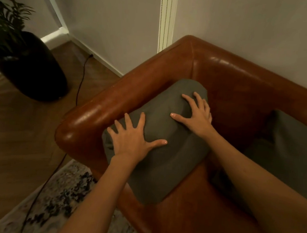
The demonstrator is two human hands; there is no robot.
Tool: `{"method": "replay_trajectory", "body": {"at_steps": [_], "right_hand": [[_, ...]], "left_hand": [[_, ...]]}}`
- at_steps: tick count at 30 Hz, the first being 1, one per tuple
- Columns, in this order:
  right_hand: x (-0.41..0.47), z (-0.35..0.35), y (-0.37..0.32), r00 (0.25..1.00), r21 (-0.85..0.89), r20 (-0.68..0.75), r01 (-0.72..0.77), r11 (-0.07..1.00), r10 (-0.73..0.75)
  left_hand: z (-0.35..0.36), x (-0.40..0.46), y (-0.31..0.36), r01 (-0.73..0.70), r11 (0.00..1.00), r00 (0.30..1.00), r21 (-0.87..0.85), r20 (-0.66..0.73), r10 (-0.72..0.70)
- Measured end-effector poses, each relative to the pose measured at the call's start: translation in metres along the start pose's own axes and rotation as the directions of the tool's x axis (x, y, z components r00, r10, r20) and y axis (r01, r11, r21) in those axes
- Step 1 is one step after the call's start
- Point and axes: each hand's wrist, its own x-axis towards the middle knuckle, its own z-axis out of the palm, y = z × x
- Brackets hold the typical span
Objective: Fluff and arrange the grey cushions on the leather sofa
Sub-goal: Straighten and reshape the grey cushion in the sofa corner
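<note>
A grey cushion (156,164) leans against the left armrest of the brown leather sofa (229,79), in the corner of the seat. My left hand (131,138) lies flat on the cushion's near left part with fingers spread. My right hand (196,114) presses its spread fingers into the cushion's upper right part, denting the fabric. A second grey cushion (290,144) sits further right on the seat, partly hidden behind my right forearm.
A dark round planter (31,66) with a leafy plant stands on the wooden floor at the left. A black cable (79,91) runs from the wall along the floor beside the armrest. A patterned rug (62,191) lies below the sofa's front. White walls stand behind.
</note>
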Motion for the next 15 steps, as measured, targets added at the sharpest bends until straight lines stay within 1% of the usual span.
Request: {"method": "replay_trajectory", "body": {"at_steps": [5, 7, 9, 11, 13, 15], "right_hand": [[0.037, -0.023, 0.004, 0.998, 0.132, -0.023, -0.053, 0.99, 0.056], [0.053, -0.029, 0.004, 0.998, 0.12, -0.011, -0.065, 0.991, 0.067], [0.059, -0.032, 0.002, 0.996, 0.099, -0.022, -0.082, 0.992, 0.085], [0.059, -0.037, -0.002, 0.986, 0.105, -0.017, -0.164, 0.981, 0.167], [0.057, -0.047, -0.006, 0.969, 0.1, 0.026, -0.248, 0.964, 0.247], [0.058, -0.062, -0.01, 0.958, 0.109, 0.089, -0.281, 0.954, 0.272]], "left_hand": [[0.001, 0.0, -0.002, -0.049, 0.997, 0.997, 0.065, 0.062, 0.045], [0.001, -0.001, -0.002, -0.065, 0.995, 0.997, 0.08, 0.039, 0.062], [0.002, -0.004, -0.002, -0.08, 0.993, 0.996, 0.092, -0.017, 0.082], [0.002, -0.006, -0.001, -0.094, 0.991, 0.993, 0.097, -0.06, 0.1], [0.0, -0.01, 0.001, -0.117, 0.987, 0.989, 0.106, -0.072, 0.125], [-0.003, -0.014, 0.001, -0.149, 0.98, 0.982, 0.135, -0.092, 0.163]]}}
